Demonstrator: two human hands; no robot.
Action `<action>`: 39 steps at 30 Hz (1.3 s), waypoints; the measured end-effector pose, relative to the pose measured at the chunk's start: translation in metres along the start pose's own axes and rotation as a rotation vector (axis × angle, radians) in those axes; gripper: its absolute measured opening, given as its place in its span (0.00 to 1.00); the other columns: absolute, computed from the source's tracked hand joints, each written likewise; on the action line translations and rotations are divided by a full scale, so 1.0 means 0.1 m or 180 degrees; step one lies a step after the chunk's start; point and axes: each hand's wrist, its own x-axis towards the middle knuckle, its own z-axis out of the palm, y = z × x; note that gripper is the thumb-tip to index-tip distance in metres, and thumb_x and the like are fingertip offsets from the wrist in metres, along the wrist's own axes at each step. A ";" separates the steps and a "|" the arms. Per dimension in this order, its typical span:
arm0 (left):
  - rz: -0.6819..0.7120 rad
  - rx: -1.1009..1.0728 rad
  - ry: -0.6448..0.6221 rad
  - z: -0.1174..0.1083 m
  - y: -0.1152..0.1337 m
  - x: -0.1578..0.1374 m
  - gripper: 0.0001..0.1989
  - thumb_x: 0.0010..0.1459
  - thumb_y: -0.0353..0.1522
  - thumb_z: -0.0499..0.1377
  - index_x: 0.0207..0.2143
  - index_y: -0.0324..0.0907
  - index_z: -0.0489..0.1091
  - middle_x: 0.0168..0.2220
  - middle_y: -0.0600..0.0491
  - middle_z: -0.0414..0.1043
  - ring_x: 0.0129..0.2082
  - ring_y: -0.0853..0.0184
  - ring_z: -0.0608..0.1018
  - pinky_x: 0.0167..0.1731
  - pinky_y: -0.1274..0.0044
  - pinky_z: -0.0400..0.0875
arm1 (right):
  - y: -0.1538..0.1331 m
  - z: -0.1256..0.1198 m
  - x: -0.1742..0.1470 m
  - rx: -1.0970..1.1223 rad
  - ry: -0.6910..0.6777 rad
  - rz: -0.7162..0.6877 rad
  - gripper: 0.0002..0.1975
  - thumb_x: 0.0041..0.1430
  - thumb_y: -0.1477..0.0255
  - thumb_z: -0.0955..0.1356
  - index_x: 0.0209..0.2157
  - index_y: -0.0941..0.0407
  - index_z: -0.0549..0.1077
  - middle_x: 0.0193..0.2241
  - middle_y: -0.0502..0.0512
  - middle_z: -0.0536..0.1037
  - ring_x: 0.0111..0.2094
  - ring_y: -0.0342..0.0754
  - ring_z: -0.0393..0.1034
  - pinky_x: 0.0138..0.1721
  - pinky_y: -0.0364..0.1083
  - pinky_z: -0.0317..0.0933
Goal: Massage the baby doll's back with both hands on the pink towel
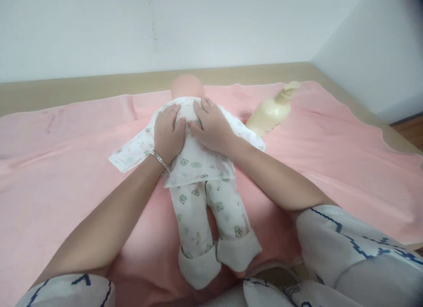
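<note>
A baby doll [187,87] lies face down on a pink blanket [72,157], its head toward the wall. It wears a white printed top [198,166] and matching trousers [194,219] with turned-up cuffs. My left hand [168,133] rests flat on the left side of the doll's upper back, a silver bangle at the wrist. On the right side of the upper back lies my right hand [213,128], its fingers stretched toward the head. The two thumbs nearly meet along the middle of the back. Neither hand holds anything.
A cream pump bottle [269,115] lies tilted on the blanket to the right of the doll, close to its sleeve. Behind the blanket runs the wooden table edge [257,71], against a white wall [231,29].
</note>
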 end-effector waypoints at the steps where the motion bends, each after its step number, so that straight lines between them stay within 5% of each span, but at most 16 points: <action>1: -0.0006 0.0022 -0.0009 0.00 0.00 0.00 0.24 0.64 0.37 0.48 0.60 0.42 0.68 0.65 0.47 0.66 0.66 0.59 0.67 0.71 0.63 0.55 | 0.02 0.03 0.02 0.0039 0.0029 0.0057 0.32 0.70 0.67 0.59 0.68 0.71 0.56 0.69 0.74 0.55 0.72 0.64 0.46 0.71 0.61 0.45; 5: 0.0058 0.0160 -0.0046 -0.01 0.03 0.00 0.24 0.65 0.37 0.47 0.60 0.42 0.68 0.64 0.46 0.67 0.66 0.58 0.67 0.71 0.63 0.55 | 0.05 0.09 0.03 0.0066 0.0145 -0.0009 0.31 0.70 0.66 0.59 0.67 0.70 0.57 0.68 0.74 0.56 0.71 0.65 0.49 0.69 0.63 0.47; 10: 0.0189 0.0589 -0.0118 -0.02 0.28 -0.16 0.26 0.65 0.32 0.43 0.61 0.37 0.66 0.66 0.41 0.63 0.69 0.50 0.63 0.71 0.50 0.46 | 0.05 0.08 0.02 0.0020 0.0168 -0.0036 0.28 0.70 0.67 0.58 0.66 0.69 0.59 0.67 0.74 0.59 0.69 0.64 0.52 0.68 0.63 0.50; 14: 0.0414 0.0455 -0.0277 -0.01 0.44 -0.29 0.29 0.61 0.26 0.43 0.63 0.34 0.65 0.68 0.45 0.60 0.72 0.56 0.57 0.74 0.57 0.48 | 0.04 0.06 0.03 -0.0027 0.0102 -0.0027 0.28 0.72 0.69 0.56 0.67 0.70 0.57 0.67 0.74 0.59 0.70 0.62 0.51 0.69 0.61 0.49; 21: 0.0215 -0.0091 -0.0034 -0.01 0.28 -0.23 0.29 0.57 0.26 0.46 0.59 0.45 0.69 0.65 0.54 0.66 0.69 0.63 0.63 0.74 0.60 0.48 | -0.19 -0.02 -0.20 -0.0519 0.0053 -0.0106 0.27 0.73 0.73 0.53 0.67 0.73 0.57 0.65 0.78 0.62 0.67 0.63 0.57 0.67 0.61 0.53; 29: -0.0188 -0.0384 0.0171 -0.02 0.11 -0.11 0.26 0.59 0.33 0.50 0.59 0.40 0.69 0.64 0.48 0.67 0.66 0.60 0.68 0.70 0.65 0.60 | -0.38 -0.14 -0.41 -0.0972 -0.0044 -0.0263 0.27 0.73 0.72 0.55 0.63 0.77 0.63 0.61 0.82 0.67 0.64 0.69 0.62 0.63 0.58 0.59; 39: 0.0195 0.0918 -0.0055 -0.07 0.11 -0.06 0.27 0.66 0.34 0.45 0.61 0.30 0.66 0.60 0.34 0.67 0.64 0.47 0.68 0.66 0.56 0.62 | -0.14 -0.13 -0.11 -0.0591 -0.0033 0.0007 0.24 0.73 0.71 0.55 0.61 0.72 0.64 0.63 0.75 0.67 0.63 0.63 0.64 0.59 0.56 0.62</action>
